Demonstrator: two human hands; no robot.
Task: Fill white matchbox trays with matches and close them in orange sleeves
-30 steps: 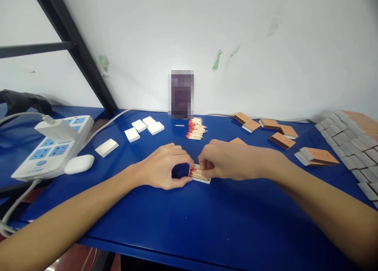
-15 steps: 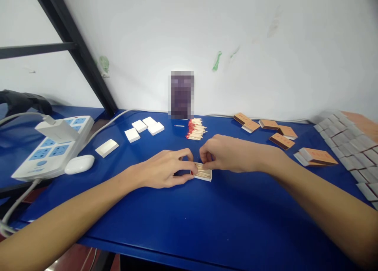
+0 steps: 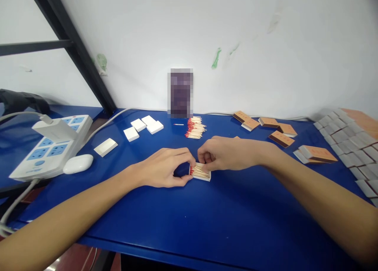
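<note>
A small white matchbox tray (image 3: 208,179) lies on the blue tabletop, filled with red-headed matches (image 3: 198,170). My left hand (image 3: 168,166) grips the tray's left end between thumb and forefinger. Over the tray's right part is my right hand (image 3: 220,153), its fingers curled and the tips down at the matches' pale ends. The exact hold of those fingertips is partly hidden. Behind the tray lies a loose pile of matches (image 3: 195,128), heads to the left, with a single match (image 3: 178,124) beside it.
White matchbox trays (image 3: 131,134) lie at the left, near an earphone case (image 3: 78,164) and a power strip (image 3: 22,166). Orange matchbox sleeves (image 3: 281,139) lie at the right beside stacked matchboxes (image 3: 345,141). A pixelated dark object (image 3: 180,94) leans on the wall.
My left fingertips have drawn back from inside the tray to its left end, uncovering the red match heads. The right hand stays over the tray's right part.
</note>
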